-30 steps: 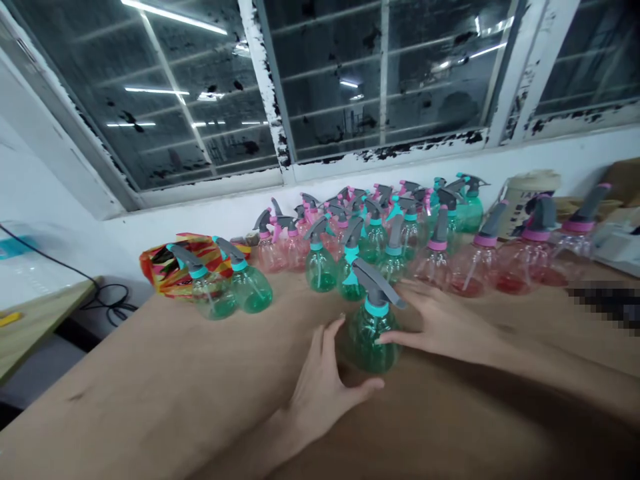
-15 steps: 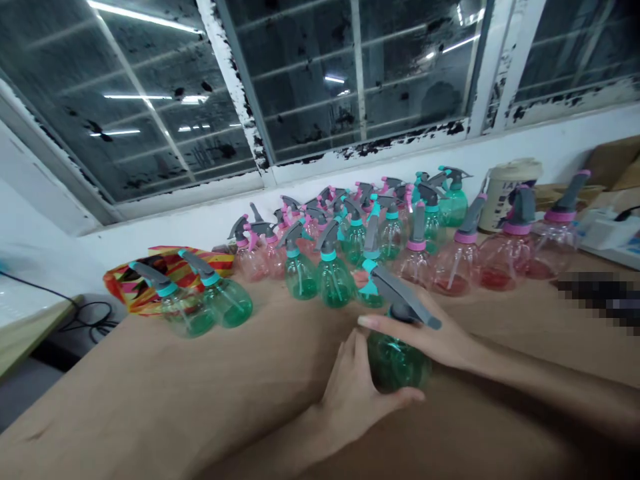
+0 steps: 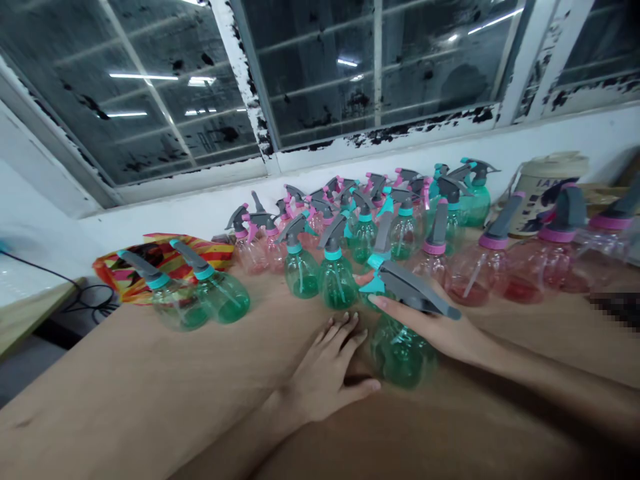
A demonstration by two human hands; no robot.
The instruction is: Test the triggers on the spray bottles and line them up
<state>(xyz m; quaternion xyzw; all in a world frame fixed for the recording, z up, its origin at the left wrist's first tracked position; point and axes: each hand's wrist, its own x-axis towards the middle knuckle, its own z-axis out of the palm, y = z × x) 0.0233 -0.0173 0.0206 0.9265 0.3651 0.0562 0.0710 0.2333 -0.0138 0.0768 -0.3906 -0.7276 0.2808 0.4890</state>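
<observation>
A green spray bottle [image 3: 403,353] with a grey trigger head and turquoise nozzle is in front of me, tilted a little. My right hand [image 3: 440,327] is wrapped round its neck just under the head, thumb on the near side; the collar is hidden by the fingers. To the left of the bottle, my left hand [image 3: 327,373] lies over the table with fingers spread, apart from the bottle and holding nothing. Right behind are two more green spray bottles [image 3: 337,280] standing upright.
Several pink and green spray bottles [image 3: 365,230] crowd against the wall. Pink ones [image 3: 475,273] line the right side beside a printed container [image 3: 547,187]. At left, two green bottles [image 3: 223,297] stand by a red-yellow bag [image 3: 165,253] on the wooden table [image 3: 150,387].
My right hand has risen from the bottle's body to its neck. My left hand closed in on the bottle's body, then moved off to the left with fingers spread. The view has shifted.
</observation>
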